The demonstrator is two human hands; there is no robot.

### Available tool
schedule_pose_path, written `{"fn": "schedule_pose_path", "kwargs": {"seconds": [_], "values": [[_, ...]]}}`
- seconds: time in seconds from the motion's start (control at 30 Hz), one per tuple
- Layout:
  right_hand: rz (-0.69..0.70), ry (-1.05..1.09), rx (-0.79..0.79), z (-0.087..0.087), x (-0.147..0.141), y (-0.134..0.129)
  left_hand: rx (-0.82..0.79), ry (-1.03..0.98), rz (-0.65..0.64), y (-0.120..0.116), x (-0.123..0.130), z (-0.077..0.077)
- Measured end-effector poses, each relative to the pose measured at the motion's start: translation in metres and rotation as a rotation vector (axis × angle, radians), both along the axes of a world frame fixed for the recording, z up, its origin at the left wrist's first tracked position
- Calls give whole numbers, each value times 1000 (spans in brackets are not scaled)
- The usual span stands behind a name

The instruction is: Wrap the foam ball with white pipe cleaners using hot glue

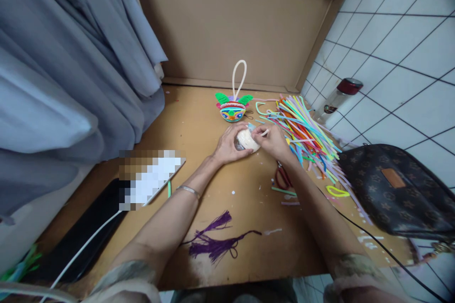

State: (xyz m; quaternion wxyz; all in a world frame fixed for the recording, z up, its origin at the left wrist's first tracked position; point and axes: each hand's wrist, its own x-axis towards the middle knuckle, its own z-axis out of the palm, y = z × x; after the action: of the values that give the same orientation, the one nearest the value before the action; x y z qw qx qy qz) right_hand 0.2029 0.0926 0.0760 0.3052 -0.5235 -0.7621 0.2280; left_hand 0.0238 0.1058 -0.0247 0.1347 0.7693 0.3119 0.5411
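My left hand (230, 144) curves around a small rounded white piece (245, 139), with its fingers behind and thumb in front. A bit of its side looks clear or greyish. At the right side of this piece, my right hand (272, 141) pinches a short white fuzzy strip, like a pipe cleaner (264, 133), whose tip sticks up between the fingers. Just beyond my hands sits a colourful lion-head ornament (232, 112) with green ears and a white loop (239, 75) standing above it.
Many coloured pipe cleaners (305, 128) lie heaped at the right. Red-handled pliers (282, 176) rest near my right forearm, and purple tassels (215, 244) lie in front. A brown patterned bag (394, 189), a bottle (337, 99), a blurred device (152, 182) and a grey curtain (78, 57) flank the table.
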Motion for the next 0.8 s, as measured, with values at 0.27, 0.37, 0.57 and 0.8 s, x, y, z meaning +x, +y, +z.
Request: {"fn": "schedule_pose_path", "kwargs": {"seconds": [0.27,0.37,0.57,0.8], "values": [[-13,59,0,-6,-2,2,-87,22,55,-1,7,-3],[-21,110,-17,-8,-3,2,-103,-10,80,-3,13,-3],[21,191,-35,-10,1,7,-257,-217,53,-4,15,1],[14,221,10,-8,9,10,-467,-329,-109,2,-4,7]]}}
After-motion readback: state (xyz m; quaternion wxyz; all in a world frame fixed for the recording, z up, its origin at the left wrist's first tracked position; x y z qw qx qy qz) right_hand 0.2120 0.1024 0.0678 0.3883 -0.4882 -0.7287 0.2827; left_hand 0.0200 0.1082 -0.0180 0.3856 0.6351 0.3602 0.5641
